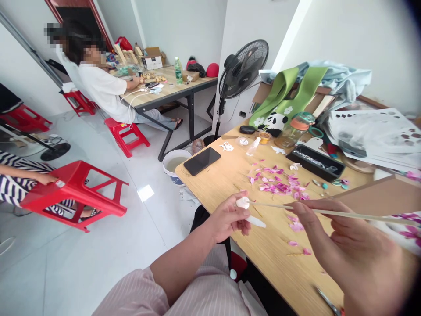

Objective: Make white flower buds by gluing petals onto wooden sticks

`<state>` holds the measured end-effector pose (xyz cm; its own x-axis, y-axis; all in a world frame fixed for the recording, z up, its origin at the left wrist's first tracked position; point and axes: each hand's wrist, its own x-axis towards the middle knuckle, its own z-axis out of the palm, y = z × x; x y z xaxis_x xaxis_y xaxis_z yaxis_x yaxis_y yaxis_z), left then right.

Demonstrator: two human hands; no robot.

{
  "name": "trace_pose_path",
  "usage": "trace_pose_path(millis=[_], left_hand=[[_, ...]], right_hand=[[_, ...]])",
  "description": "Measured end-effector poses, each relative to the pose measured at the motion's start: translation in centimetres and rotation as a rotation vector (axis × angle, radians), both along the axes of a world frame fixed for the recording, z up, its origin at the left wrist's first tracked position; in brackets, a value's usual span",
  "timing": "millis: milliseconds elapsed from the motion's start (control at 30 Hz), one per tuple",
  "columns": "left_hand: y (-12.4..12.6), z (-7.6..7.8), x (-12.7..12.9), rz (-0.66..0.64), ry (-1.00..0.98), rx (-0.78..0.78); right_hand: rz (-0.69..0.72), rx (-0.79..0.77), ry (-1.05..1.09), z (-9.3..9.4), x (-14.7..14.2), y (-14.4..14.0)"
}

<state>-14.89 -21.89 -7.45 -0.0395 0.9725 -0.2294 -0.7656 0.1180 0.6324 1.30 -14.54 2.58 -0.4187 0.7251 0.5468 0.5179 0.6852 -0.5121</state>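
Head view: A person's left hand (232,215) pinches a small white piece (243,202) over the near edge of a wooden table (226,180), with a pointed white strip (258,222) jutting toward four o'clock; whether the two join is hidden. At three o'clock, the right hand (355,245) pinches a thin pale stick (345,213), its tip meeting the white piece. Pink petals (283,186) lie scattered at two o'clock from the left hand, a dark phone (202,161) at eleven. Farther off, at ten, a co-worker (101,90) in white sits on a red stool (126,134).
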Motion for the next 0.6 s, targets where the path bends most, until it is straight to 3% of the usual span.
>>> trace_pose_path(millis=[133,400,600], left_hand=[[0.0,-0.1,0.0,-0.004,0.005,0.008],[0.0,-0.2,0.0,-0.020,0.026,0.019],[0.1,-0.3,-0.1,-0.021,0.044,0.007]], right_hand=[[0.004,-0.038,0.022,0.2,0.0,0.2],[0.142,-0.093,-0.016,-2.1,-0.3,1.4],[0.022,-0.099,-0.026,-0.7,0.7,1.6]])
